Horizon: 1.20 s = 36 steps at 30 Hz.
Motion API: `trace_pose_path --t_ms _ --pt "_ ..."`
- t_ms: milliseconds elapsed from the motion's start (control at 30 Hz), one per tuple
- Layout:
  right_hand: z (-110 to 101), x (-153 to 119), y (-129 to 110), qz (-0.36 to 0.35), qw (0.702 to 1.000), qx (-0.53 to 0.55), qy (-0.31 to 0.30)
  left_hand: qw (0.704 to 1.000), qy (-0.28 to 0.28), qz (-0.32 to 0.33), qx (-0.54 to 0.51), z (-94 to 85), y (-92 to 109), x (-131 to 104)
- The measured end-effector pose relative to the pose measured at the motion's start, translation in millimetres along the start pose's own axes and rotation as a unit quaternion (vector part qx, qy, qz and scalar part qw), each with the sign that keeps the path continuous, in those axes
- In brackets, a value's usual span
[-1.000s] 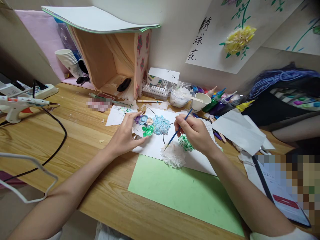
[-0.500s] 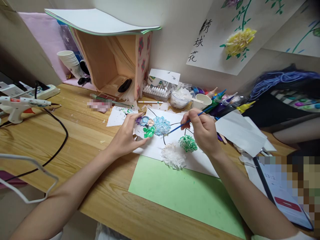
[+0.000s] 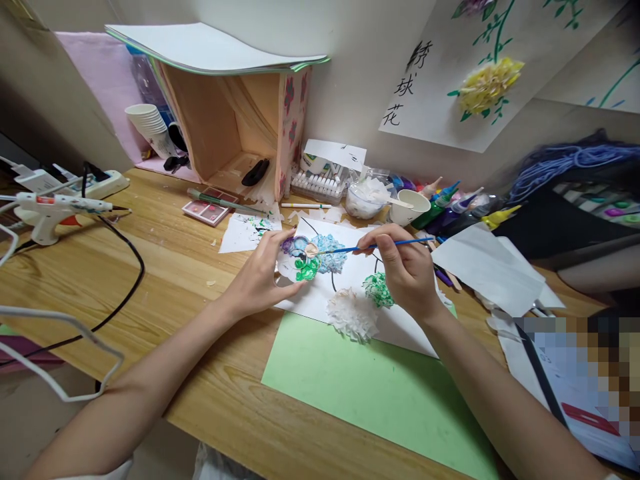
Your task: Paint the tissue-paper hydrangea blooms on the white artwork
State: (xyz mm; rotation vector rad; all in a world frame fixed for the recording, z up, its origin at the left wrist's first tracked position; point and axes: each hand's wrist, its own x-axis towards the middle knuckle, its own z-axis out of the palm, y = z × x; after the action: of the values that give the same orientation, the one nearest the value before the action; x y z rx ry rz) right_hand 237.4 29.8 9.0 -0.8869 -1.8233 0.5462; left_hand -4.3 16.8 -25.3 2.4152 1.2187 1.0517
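My left hand (image 3: 260, 273) grips a small round paint palette (image 3: 287, 270) by its edge, tilted towards me; its wells hold purple, blue, peach and green paint. In my right hand (image 3: 403, 267) is a thin blue paintbrush (image 3: 395, 245), its tip at the palette's peach well. Beneath both hands lies a white sheet (image 3: 310, 299) with black lines drawn on it. Three ruffled paper flowers sit there: a light blue one (image 3: 331, 253) beside the palette, a green-tipped one (image 3: 379, 290) partly behind my right hand, and a white one (image 3: 353, 315) nearer me.
A green sheet (image 3: 370, 393) lies under the white one. At left are a glue gun (image 3: 60, 212) and its black cable. Behind stand an open box (image 3: 240, 127), a bowl of paper scraps (image 3: 367, 197), a paper cup (image 3: 409, 207) and paint bottles (image 3: 445, 207). A tablet (image 3: 575, 393) lies at right.
My right hand has turned the paintbrush flatter and brought its tip leftward from above the white sheet to the palette. My left hand still holds the palette. The view has shifted slightly.
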Motion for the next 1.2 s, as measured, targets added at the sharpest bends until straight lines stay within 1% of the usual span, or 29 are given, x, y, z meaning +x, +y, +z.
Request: trace_pose_path --t_ms 100,233,367,533,700,800,1067,1200 --pt "-0.6 1.5 -0.8 0.004 1.000 -0.005 -0.015 1.000 -0.001 -0.001 -0.001 -0.6 -0.1 -0.3" --pt "-1.9 2.3 -1.2 0.001 1.000 -0.016 0.009 1.000 -0.007 -0.007 -0.002 -0.9 -0.1 -1.1" --pt "-3.2 2.0 -1.9 0.005 1.000 -0.022 -0.012 1.000 -0.006 -0.008 -0.005 -0.7 0.3 -0.7" --pt "-5.9 2.4 -4.7 -0.001 0.999 -0.027 0.036 1.000 0.001 -0.011 -0.007 -1.0 0.4 -0.3" --pt "-5.0 1.9 -3.9 -0.014 0.999 -0.037 0.013 1.000 0.005 -0.016 -0.017 -0.4 0.3 -1.4" --pt "-3.6 0.9 -2.7 -0.010 0.999 -0.040 0.010 1.000 0.008 -0.015 -0.024 0.2 0.8 -1.3" --pt "-2.2 1.1 -5.6 -0.012 0.999 -0.032 0.008 0.999 0.009 -0.016 -0.038 -1.3 1.9 -1.5" --pt "-1.4 1.8 -6.8 -0.001 0.999 -0.031 0.025 0.999 0.007 -0.018 -0.041 -1.4 2.2 -1.6"
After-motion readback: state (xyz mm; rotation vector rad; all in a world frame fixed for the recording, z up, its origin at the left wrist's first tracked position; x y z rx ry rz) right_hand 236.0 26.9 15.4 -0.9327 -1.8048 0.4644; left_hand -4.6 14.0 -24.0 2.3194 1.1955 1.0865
